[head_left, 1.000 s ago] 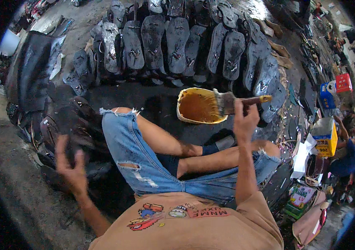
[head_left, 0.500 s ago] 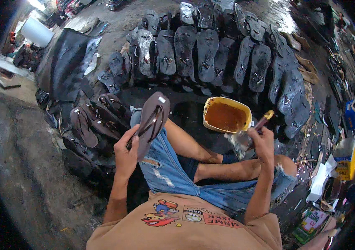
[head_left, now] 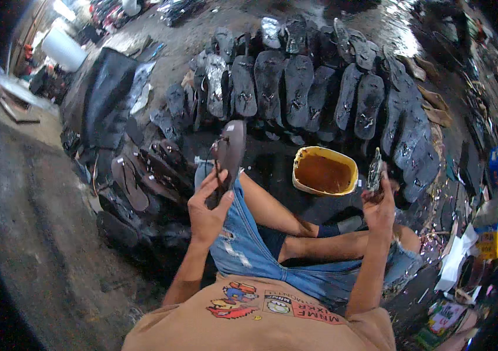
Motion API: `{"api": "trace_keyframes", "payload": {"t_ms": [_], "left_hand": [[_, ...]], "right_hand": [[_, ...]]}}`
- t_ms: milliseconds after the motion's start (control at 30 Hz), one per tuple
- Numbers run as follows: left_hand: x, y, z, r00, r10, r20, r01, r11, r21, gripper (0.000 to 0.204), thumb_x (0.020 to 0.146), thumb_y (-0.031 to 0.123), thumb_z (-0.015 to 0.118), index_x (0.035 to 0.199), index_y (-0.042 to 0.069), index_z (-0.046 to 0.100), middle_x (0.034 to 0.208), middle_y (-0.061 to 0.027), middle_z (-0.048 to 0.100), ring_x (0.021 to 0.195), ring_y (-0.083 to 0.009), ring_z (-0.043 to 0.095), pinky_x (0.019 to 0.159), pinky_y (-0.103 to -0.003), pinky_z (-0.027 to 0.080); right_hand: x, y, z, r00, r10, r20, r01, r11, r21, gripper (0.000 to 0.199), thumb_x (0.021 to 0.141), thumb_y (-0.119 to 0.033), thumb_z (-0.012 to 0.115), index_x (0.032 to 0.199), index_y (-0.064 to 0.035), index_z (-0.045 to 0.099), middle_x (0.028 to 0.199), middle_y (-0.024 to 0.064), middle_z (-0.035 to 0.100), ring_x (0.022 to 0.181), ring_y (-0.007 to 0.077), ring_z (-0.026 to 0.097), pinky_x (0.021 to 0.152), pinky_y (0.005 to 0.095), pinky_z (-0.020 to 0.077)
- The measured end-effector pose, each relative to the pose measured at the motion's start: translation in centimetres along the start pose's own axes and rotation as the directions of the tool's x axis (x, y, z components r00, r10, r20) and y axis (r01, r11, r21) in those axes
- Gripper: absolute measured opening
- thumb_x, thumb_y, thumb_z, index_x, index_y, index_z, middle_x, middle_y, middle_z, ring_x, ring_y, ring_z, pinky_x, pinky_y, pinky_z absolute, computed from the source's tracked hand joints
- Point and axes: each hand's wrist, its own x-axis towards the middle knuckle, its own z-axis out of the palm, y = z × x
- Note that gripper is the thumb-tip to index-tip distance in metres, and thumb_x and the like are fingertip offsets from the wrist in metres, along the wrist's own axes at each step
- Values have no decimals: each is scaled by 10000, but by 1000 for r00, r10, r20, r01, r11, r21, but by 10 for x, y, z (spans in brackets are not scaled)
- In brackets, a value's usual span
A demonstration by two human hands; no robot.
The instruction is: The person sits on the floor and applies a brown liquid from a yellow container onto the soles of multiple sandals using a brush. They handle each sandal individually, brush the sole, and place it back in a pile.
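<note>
Brown flip-flop (head_left: pixel 234 146) sits gripped in the left hand (head_left: pixel 207 213), near twelve o'clock from the seated person (head_left: pixel 260 324) — the right hand (head_left: pixel 381 209) clasps a brush (head_left: pixel 374 174) toward two, a yellow tub (head_left: pixel 342 158) of amber liquid (head_left: pixel 323 174) at one.

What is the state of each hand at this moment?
Left hand: closed, holding a dark brown flip-flop.
Right hand: closed, holding a brush.

Your left hand (head_left: pixel 205 216) is up in front of you, its fingers (head_left: pixel 209 186) and thumb (head_left: pixel 224 203) pinching. Your right hand (head_left: pixel 380 209) is up too, gripping. Your forearms (head_left: pixel 371 266) reach forward, well apart.
</note>
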Motion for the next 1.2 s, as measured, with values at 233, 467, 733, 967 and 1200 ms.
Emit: {"api": "trace_keyframes", "payload": {"t_ms": [233, 467, 733, 967, 1200], "left_hand": [[-9, 27, 51, 775, -162, 611, 614, -35, -788, 472, 971, 397, 511, 1270, 41, 597, 1175, -153, 675, 1031, -252, 670, 880, -377, 556], [-26, 28, 64, 746, -112, 656, 664, 63, -745, 421, 963, 396, 529, 1228, 80, 612, 1110, -111, 698, 958, -264, 702, 855, -446, 586], [-34, 20, 64, 903, 33, 428, 200, 850, -487, 439, 953, 408, 540, 1233, 71, 569, 1208, -126, 686, 1062, -306, 671, 926, -451, 547], [-27, 22, 64, 628, 159, 762, 757, 102, -645, 511, 969, 408, 482, 1257, -2, 583, 1146, -165, 683, 958, -290, 685, 854, -390, 584], [26, 32, 102, 659, 181, 730, 743, 1, -670, 451, 966, 304, 603, 1316, 27, 541, 1147, -140, 670, 977, -262, 669, 888, -379, 558]], "right_hand": [[-61, 17, 133, 811, -370, 453, 584, 500, -639, 284, 760, -203, 863, 934, -38, 711, 922, 80, 717, 824, 186, 673, 734, 328, 540], [-20, 32, 151, 206, -537, 818, 944, -111, -311, 262, 720, -52, 847, 953, -104, 739, 838, 49, 691, 771, 192, 651, 680, 327, 524], [-55, 5, 136, 564, -588, 580, 807, 246, -536, 240, 773, -243, 836, 953, -106, 758, 896, 91, 747, 775, 229, 711, 681, 354, 544], [-38, -33, 142, 536, -634, 558, 722, 2, -692, 276, 816, -195, 831, 980, -5, 715, 881, 85, 753, 755, 152, 689, 729, 286, 526], [-102, 85, 92, 534, -425, 731, 829, 433, -354, 206, 794, -158, 783, 976, -82, 730, 811, 49, 702, 753, 179, 688, 714, 334, 541]]}}
